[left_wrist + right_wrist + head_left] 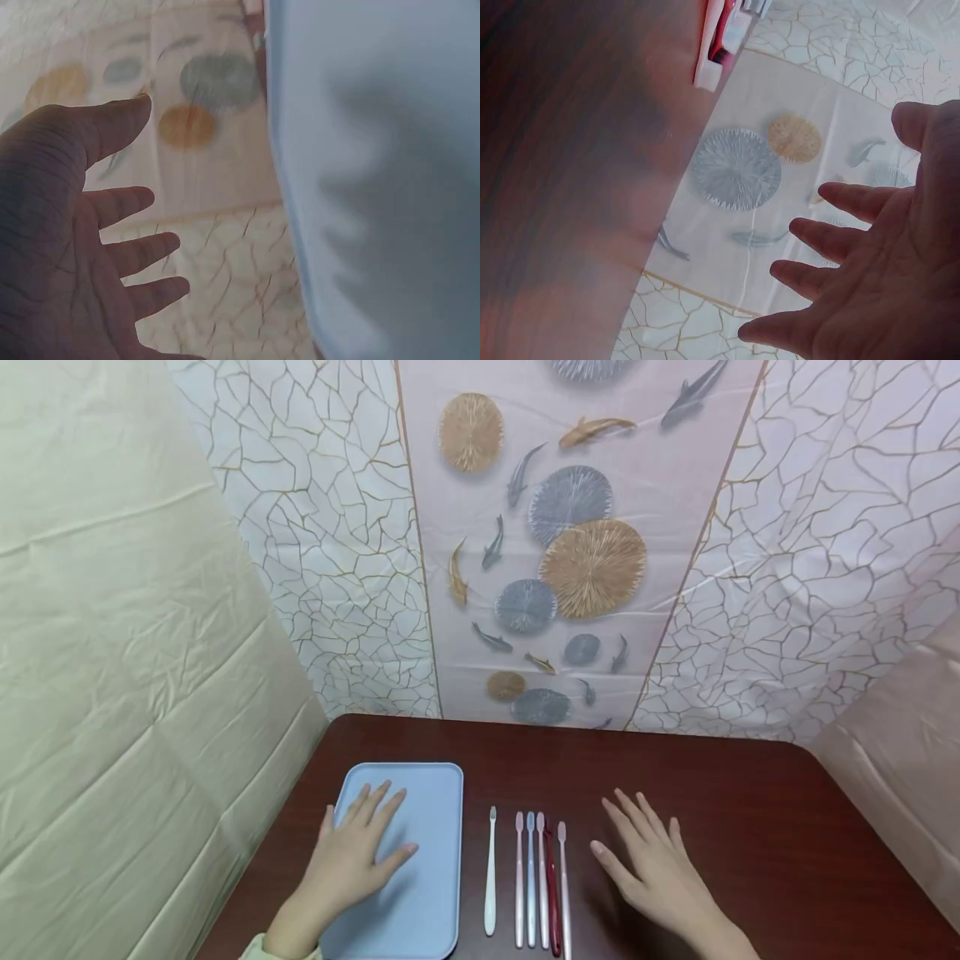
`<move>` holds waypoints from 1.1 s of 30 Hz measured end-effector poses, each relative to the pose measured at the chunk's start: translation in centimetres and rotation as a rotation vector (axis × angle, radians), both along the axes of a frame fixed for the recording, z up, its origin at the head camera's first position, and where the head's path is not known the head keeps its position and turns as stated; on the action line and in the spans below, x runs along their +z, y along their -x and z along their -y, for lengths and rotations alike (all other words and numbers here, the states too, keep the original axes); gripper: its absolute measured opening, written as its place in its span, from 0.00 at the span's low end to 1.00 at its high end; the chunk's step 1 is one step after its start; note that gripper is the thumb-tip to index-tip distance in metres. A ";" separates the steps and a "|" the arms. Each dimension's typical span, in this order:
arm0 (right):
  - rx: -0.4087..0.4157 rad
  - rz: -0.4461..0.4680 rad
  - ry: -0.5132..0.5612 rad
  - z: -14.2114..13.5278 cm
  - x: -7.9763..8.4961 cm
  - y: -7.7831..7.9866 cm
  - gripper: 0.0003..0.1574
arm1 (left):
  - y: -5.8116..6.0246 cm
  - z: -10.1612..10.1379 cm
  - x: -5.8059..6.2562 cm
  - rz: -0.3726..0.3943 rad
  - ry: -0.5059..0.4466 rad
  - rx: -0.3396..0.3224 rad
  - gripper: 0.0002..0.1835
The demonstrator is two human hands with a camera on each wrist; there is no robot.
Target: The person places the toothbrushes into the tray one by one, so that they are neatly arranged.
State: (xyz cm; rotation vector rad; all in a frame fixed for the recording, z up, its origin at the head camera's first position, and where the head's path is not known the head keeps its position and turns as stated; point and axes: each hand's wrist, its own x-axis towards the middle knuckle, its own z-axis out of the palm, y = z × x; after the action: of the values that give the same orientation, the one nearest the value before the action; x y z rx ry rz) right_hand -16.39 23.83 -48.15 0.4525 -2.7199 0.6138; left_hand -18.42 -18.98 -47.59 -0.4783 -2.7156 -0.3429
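Observation:
My left hand [352,856] hovers over a light blue tray [435,893], palm down with fingers spread, and its shadow falls on the tray. In the left wrist view that hand [82,247] holds nothing. To the right of the toothbrushes, my right hand [660,868] is spread above the dark table, also holding nothing. Between the hands lie several toothbrushes: a white one [491,877] set apart on the left, then a pink one [519,885], a blue one [531,885], another pale pink one [542,885], a dark red one [552,893] and a pink one [564,893] nearest my right hand.
The dark reddish-brown table [750,827] has rounded far corners. Behind it hangs a patterned cloth [480,643] with fish and round leaf shapes. A cream cloth [135,693] borders the left side, and a beige one [892,752] borders the right.

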 end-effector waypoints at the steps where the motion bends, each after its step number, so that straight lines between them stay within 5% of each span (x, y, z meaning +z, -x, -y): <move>1: 0.004 -0.002 0.003 0.1 0.0 0.0 0.41 | 0.2 0.6 0.1 0.005 -0.013 0.008 0.40; 6: 0.040 -0.059 0.021 1.5 -0.2 0.1 0.31 | 1.4 5.3 0.1 0.093 -0.102 0.120 0.33; 12: 0.168 -0.007 0.123 5.3 0.3 0.5 0.04 | 1.7 10.2 -2.7 0.331 -0.271 0.239 0.26; 16: 0.261 0.116 0.096 9.2 0.5 1.5 0.10 | 1.9 10.9 -4.8 0.449 -0.420 0.209 0.25; 23: 0.260 0.370 -0.033 14.8 -0.2 3.7 0.27 | 2.3 11.6 -6.0 0.482 -0.533 0.203 0.19; 33: 0.254 0.396 -0.057 16.1 -1.3 4.6 0.25 | 2.0 12.5 -6.9 0.549 -0.644 0.228 0.20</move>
State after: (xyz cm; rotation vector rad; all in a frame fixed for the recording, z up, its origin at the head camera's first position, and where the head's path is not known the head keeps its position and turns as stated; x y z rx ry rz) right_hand -20.98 7.74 -49.45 0.7733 -3.0849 0.7627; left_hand -20.44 -31.47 -54.45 0.1319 -2.8732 -1.3884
